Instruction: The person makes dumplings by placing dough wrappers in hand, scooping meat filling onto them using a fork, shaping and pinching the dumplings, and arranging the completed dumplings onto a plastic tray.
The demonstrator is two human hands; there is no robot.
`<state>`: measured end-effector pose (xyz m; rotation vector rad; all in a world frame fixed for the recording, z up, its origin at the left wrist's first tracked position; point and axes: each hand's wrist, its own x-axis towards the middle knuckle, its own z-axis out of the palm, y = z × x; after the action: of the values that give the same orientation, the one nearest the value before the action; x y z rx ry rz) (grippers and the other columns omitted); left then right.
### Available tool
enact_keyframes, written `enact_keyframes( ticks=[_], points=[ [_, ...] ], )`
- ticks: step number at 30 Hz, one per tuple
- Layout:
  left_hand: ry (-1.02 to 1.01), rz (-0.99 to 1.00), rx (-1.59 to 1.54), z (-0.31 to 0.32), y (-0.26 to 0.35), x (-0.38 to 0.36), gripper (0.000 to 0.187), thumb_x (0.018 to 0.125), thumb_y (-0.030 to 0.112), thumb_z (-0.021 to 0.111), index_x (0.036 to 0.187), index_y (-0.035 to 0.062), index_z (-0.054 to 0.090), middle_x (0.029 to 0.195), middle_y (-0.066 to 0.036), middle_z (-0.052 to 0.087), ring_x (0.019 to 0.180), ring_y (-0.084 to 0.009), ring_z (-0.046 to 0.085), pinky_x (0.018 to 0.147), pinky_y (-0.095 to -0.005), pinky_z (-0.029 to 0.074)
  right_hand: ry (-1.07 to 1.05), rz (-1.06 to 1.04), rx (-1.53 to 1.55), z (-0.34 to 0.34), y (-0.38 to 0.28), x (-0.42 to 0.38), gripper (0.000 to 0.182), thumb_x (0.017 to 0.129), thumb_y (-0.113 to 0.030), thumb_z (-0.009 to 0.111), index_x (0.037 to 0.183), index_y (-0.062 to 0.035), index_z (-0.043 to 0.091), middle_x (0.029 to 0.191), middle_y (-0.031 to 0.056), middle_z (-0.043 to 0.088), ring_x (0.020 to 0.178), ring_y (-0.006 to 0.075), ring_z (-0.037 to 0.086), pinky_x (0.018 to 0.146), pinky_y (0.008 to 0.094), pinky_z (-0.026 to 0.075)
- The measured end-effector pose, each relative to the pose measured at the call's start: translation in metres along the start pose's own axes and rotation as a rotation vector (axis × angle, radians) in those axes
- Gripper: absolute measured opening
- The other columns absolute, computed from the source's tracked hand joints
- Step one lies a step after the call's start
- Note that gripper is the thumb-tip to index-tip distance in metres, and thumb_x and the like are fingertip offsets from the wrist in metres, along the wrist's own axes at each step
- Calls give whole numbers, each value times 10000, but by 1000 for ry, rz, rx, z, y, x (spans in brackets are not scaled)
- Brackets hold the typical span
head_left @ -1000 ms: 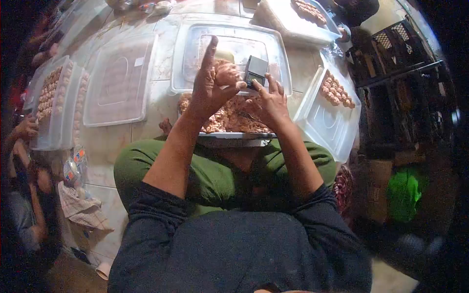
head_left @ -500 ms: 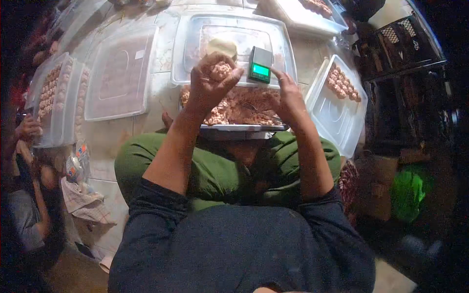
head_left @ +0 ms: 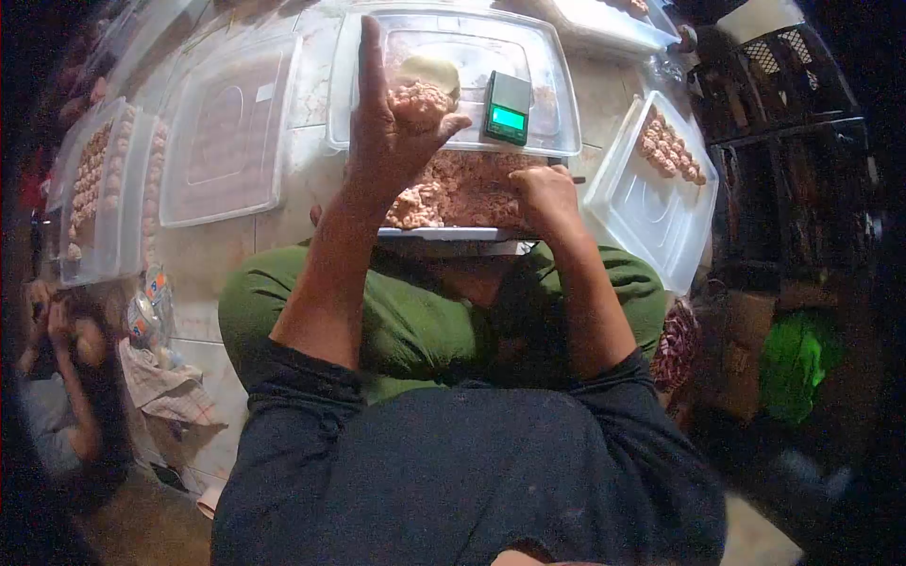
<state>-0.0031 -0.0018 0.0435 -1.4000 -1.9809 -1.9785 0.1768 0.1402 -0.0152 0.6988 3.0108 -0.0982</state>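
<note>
My left hand (head_left: 385, 141) is raised over the clear plastic lid (head_left: 359, 104), fingers stretched upward and thumb out to the side. A pinkish lump of ground meat (head_left: 418, 104) lies against its palm. Right behind the lump is a cream-coloured round piece (head_left: 429, 74). A digital scale (head_left: 508, 106) with a lit green display stands on the lid, right of this hand. My right hand (head_left: 549, 200) is closed at the right side of the tub of ground meat (head_left: 472, 193). A dark handle end (head_left: 578, 179) sticks out beside its knuckles; the rest of that utensil is hidden.
Rows of meat balls (head_left: 670, 146) sit in a clear tub (head_left: 651, 222) on the right. More filled containers (head_left: 104, 189) stand at the left, near another lid (head_left: 226, 141). A person (head_left: 66, 368) sits at the far left. Dark crates (head_left: 793, 141) line the right side.
My left hand has opened out from cupping the lump, its fingers now stretched upward. My right hand has gone from spread fingers to closed, slightly left, over the tub.
</note>
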Motion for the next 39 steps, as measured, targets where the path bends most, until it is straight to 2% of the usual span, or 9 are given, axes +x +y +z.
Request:
enact_keyframes(
  ticks=[12, 21, 25, 27, 30, 33, 34, 37, 39],
  points=[
    [-25, -31, -16, 4, -1, -2, 649, 650, 102, 794, 1213, 41, 477, 879, -106, 635, 809, -139, 613, 728, -284, 505, 44, -151, 345, -23, -14, -7, 113, 709, -172, 591, 674, -73, 632, 717, 121, 612, 759, 312, 598, 709, 410, 449],
    [-22, -26, 20, 6, -13, -4, 775, 645, 116, 804, 1292, 58, 380, 902, -95, 607, 817, -143, 588, 727, -274, 492, 103, -206, 46, -3, -28, -6, 102, 700, -166, 597, 662, -81, 640, 773, 111, 624, 834, 275, 598, 735, 383, 475],
    [-66, 8, -44, 4, -8, -4, 949, 656, 129, 802, 1386, 78, 198, 835, -60, 572, 761, -136, 556, 713, -251, 474, 36, -113, 229, -23, -14, -11, 108, 702, -195, 643, 728, -93, 671, 748, 87, 641, 723, 271, 608, 696, 364, 473],
    [-124, -38, -38, 5, -11, -4, 1024, 654, 141, 807, 1409, 80, 118, 832, -62, 553, 749, -155, 544, 712, -242, 466, -30, 15, 610, -33, -1, -10, 144, 747, -114, 699, 870, -41, 687, 782, 80, 668, 717, 124, 620, 659, 257, 485],
    [-113, -140, -212, 5, -4, -6, 1008, 656, 119, 800, 1410, 63, 134, 886, -100, 579, 782, -161, 566, 718, -251, 481, -102, -24, 1046, -55, 13, -11, 131, 798, -63, 667, 911, 2, 675, 758, 52, 659, 753, 87, 587, 657, 257, 496],
    [-78, -9, 46, 10, -7, -6, 815, 662, 95, 785, 1340, 32, 339, 938, -126, 601, 826, -139, 581, 720, -266, 498, 20, -123, 1180, -80, 9, -17, 150, 802, -65, 661, 942, -10, 673, 819, 50, 667, 768, 95, 599, 688, 268, 505],
    [-93, 100, 70, 9, -11, -6, 526, 664, 90, 774, 1137, 15, 556, 963, -131, 618, 862, -137, 587, 733, -291, 508, 130, -115, 1166, -81, 4, -19, 160, 806, -46, 648, 963, -29, 669, 861, 60, 668, 771, 101, 604, 682, 269, 506],
    [-243, -188, -327, 14, -5, -14, 334, 664, 120, 777, 935, 7, 618, 939, -112, 614, 848, -165, 585, 728, -299, 496, 362, -212, 940, -110, -19, -21, 171, 787, -28, 655, 956, -44, 667, 851, 86, 666, 762, 132, 624, 668, 271, 507],
    [-264, -17, -241, 18, -13, -15, 246, 723, 155, 727, 873, 21, 586, 895, -69, 604, 810, -132, 577, 685, -269, 478, 437, -216, 775, -107, -31, -19, 175, 793, -72, 627, 953, -130, 668, 859, 95, 645, 740, 212, 646, 652, 298, 516]
  ],
)
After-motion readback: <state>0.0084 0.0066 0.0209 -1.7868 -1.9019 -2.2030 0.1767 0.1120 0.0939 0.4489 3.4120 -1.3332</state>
